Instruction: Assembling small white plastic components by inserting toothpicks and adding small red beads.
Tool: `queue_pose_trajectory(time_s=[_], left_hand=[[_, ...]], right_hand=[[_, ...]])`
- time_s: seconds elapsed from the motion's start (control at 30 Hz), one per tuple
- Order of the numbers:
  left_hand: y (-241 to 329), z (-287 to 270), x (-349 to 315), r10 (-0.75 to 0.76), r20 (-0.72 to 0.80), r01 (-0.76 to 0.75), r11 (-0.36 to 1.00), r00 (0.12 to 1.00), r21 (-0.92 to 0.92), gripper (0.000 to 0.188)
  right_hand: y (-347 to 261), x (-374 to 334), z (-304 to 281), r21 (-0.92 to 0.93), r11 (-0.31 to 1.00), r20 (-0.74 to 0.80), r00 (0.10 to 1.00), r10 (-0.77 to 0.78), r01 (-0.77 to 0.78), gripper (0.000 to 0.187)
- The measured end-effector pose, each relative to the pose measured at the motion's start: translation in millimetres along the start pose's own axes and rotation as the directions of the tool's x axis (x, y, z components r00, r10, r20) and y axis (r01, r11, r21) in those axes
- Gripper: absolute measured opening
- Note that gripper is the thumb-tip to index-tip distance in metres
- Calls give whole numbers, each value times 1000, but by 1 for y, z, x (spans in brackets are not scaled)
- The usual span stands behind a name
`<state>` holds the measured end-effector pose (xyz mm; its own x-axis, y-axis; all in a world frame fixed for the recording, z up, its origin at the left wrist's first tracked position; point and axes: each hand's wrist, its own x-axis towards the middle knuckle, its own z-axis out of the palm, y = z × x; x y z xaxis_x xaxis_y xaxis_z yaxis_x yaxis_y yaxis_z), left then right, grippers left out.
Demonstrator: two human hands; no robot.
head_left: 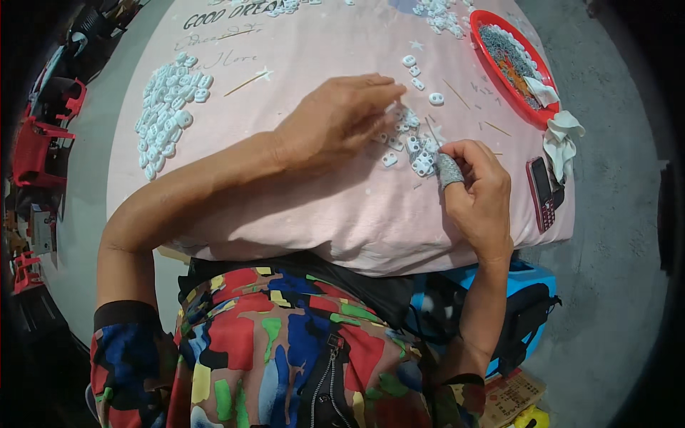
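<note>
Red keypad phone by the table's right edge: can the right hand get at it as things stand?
Probably yes: the phone lies near the right hand, with only pink cloth showing between them.

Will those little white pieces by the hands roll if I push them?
The white oval pieces probably slide more than roll, since loose ones lie flat. They look stiff, keeping their shape when piled. Being small, they're likely light.

Grey floor surrounded the pink-draped table; red chairs stood at far left; brown cardboard lay at lower right.
</note>
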<state>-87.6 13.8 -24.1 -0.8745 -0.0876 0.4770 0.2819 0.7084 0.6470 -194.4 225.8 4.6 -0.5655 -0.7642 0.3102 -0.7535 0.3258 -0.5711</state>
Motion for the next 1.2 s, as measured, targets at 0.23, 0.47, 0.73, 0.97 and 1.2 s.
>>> queue_pose_trajectory(time_s=[0.23, 0.47, 0.73, 0.97, 1.2], left_hand=[[-28, -1, 21, -70, -46, 56, 967, 996, -248, 24], [-63, 4, 81, 223, -61, -203, 951, 973, 233, 25], [-67, 5, 74, -252, -38, 203, 852, 967, -482, 39], [-218, -68, 148, -397, -475, 616, 574, 785, 539, 92], [-237, -25, 193, -40, -447, 378, 603, 894, 703, 99]], right_hand=[[12, 7, -1, 142, 988, 51, 997, 53, -60, 22], [3, 11, 4, 273, 946, 71, 985, 160, -173, 17], [24, 1, 9, 396, 910, -111, 978, 178, -121, 12], [21, 6, 18, 503, 861, -281, 929, 242, -72, 10], [21, 5, 16, 414, 905, -283, 931, 230, -97, 9]])
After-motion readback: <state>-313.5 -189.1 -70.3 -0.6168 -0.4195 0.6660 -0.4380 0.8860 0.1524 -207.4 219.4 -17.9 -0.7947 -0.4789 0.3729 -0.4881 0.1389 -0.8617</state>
